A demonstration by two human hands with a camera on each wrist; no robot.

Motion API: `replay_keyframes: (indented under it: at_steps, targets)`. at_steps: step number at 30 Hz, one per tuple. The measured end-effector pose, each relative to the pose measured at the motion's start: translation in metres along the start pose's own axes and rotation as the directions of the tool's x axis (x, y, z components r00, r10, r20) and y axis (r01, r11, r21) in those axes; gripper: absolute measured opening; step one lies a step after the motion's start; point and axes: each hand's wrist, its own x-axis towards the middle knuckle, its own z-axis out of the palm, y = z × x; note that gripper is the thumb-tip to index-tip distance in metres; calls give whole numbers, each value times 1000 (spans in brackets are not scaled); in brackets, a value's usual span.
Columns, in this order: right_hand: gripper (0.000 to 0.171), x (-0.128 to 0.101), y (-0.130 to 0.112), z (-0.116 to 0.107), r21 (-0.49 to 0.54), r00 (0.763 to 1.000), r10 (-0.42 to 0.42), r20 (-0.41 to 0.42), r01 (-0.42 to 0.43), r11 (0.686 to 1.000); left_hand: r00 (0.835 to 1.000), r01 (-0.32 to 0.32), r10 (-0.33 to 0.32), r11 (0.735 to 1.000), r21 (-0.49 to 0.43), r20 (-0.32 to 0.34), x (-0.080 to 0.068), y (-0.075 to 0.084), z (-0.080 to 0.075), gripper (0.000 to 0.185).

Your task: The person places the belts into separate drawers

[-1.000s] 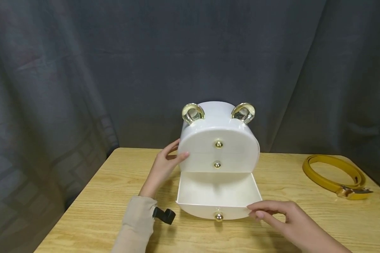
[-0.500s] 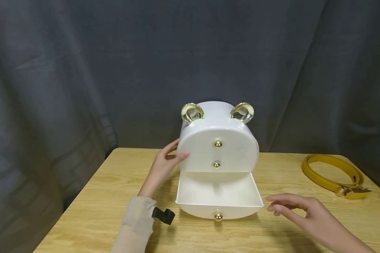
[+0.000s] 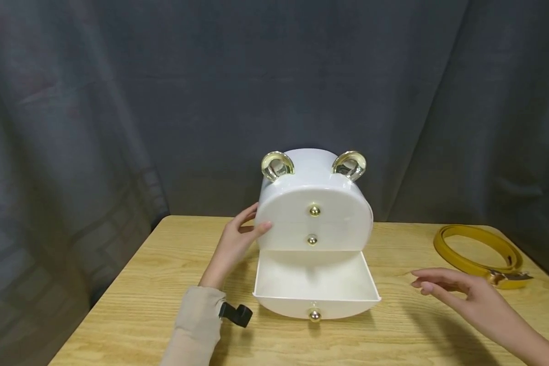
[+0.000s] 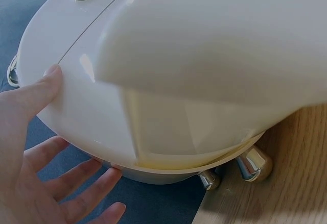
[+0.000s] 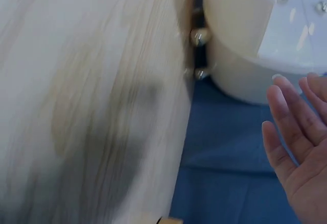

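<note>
A white rounded drawer box [image 3: 314, 203] with two gold ear-shaped loops [image 3: 277, 165] and gold knobs stands on the wooden table [image 3: 164, 274]. Its bottom drawer [image 3: 314, 284] is pulled out and looks bare inside. My left hand [image 3: 238, 239] rests against the box's left side, thumb [image 4: 41, 89] on the front edge, fingers spread along the wall. My right hand [image 3: 462, 295] hovers over the table to the right of the drawer, fingers relaxed, holding nothing. In the right wrist view the box [image 5: 255, 40] lies beyond my fingertips [image 5: 281, 101].
A yellow belt [image 3: 478, 249] with a metal buckle [image 3: 508, 278] lies coiled at the table's right rear. A dark grey curtain [image 3: 119, 101] hangs behind and to the left. The table's left edge [image 3: 114, 290] is near my left sleeve.
My right hand has let go of the drawer front's right corner and moved rightward, towards the belt. The left hand and box have stayed put.
</note>
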Motion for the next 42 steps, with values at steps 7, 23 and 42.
replay_keyframes:
  at_steps: [7,23,42]
  targets:
    - [25,1,27,-17,-38,1000,1,-20,-2,999,1000,7,-7,1000,2,-6,-1,-1,1,67]
    - [34,1,74,-56,-93,987,149,-56,-154,984,1000,-1,1,1000,2,-4,-1,-1,2,66]
    - [15,4,128,-71,-52,970,114,-213,-128,990,1000,-2,2,1000,16,3,1,-1,1,69]
